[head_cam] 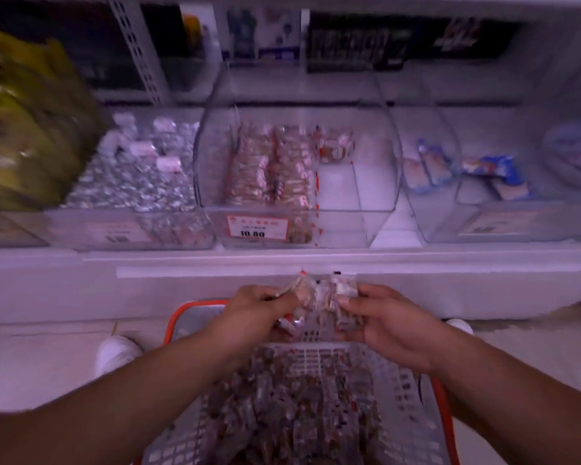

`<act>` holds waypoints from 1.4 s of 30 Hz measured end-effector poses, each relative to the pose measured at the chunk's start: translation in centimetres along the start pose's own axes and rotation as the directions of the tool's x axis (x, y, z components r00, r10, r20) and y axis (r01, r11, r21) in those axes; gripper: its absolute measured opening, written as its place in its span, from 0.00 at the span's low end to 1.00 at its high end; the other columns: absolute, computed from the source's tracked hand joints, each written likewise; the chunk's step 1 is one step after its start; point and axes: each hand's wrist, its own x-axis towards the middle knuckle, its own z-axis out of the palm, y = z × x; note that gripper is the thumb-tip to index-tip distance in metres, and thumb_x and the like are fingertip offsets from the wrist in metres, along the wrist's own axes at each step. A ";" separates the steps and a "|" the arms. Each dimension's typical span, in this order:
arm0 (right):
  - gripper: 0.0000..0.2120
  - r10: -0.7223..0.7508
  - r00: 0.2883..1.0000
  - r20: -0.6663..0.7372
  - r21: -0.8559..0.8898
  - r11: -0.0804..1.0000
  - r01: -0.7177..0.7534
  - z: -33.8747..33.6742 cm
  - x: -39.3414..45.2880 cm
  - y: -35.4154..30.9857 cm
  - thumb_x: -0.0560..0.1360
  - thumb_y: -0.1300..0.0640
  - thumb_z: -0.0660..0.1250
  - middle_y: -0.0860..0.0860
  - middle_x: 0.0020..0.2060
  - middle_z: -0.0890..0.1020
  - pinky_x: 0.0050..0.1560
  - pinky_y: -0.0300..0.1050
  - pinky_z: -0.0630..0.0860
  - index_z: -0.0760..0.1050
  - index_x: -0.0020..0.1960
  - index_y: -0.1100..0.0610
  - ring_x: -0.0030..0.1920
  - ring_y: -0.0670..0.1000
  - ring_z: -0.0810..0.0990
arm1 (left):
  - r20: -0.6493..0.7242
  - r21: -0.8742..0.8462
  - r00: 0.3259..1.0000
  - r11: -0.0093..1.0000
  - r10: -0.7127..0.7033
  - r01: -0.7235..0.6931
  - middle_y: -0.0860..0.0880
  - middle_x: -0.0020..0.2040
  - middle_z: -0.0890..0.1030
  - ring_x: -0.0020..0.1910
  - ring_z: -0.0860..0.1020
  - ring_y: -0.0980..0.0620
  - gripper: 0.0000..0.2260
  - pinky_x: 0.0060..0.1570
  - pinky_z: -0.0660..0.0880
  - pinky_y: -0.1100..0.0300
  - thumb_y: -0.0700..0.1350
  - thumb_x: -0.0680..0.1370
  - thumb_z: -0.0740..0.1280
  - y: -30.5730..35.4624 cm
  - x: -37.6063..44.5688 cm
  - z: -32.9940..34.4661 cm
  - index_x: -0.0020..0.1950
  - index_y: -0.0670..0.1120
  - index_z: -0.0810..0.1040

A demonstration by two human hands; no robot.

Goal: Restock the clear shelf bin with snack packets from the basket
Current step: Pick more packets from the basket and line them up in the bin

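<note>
Both my hands hold a bunch of clear snack packets (319,293) above the far end of the grey basket (399,391). My left hand (259,310) grips the bunch's left side, and my right hand (383,320) grips its right side. More packets (282,404) fill the basket below my forearms. Straight ahead on the shelf stands the clear shelf bin (366,226) with an orange price label. Two rows of brown packets (269,169) lie in its left half, a few sit at the back right, and its right front shows bare floor.
A bin of silver-wrapped sweets (131,176) stands left of the clear bin, and bins with blue-and-white packets (467,172) stand to its right. Yellow-green bags (24,129) bulge at far left. The white shelf ledge (215,283) runs between basket and bins. The basket has an orange rim (178,317).
</note>
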 end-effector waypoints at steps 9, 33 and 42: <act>0.14 -0.102 0.994 -0.030 0.167 0.980 0.106 4.9 -3.6 0.9 0.71 0.63 0.67 0.66 0.50 0.83 0.40 0.52 0.82 0.80 0.55 0.67 0.44 0.61 0.84 | -0.157 0.014 0.969 0.982 0.190 -0.190 0.39 0.43 0.86 0.40 0.81 0.48 0.22 0.52 0.79 0.35 0.63 0.71 0.70 1.0 -4.7 2.3 0.47 0.45 0.87; 0.06 -0.454 0.883 -0.116 -0.645 0.711 0.280 7.3 0.8 -0.2 0.78 0.55 0.67 0.50 0.45 0.82 0.38 0.34 0.75 0.78 0.55 0.53 0.37 0.41 0.80 | 0.134 -0.494 0.991 0.867 0.006 0.061 0.46 0.45 0.84 0.34 0.83 0.48 0.16 0.32 0.80 0.55 0.40 0.70 0.71 3.3 -1.6 -0.6 0.57 0.48 0.80; 0.12 -0.601 0.788 -0.132 -0.510 0.723 0.466 5.2 0.7 -2.2 0.71 0.65 0.74 0.44 0.42 0.84 0.42 0.38 0.76 0.86 0.43 0.47 0.42 0.43 0.81 | 0.062 -0.429 0.987 0.889 -0.146 0.159 0.39 0.47 0.84 0.36 0.82 0.43 0.12 0.27 0.71 0.62 0.43 0.70 0.70 3.4 -1.7 -0.8 0.54 0.45 0.82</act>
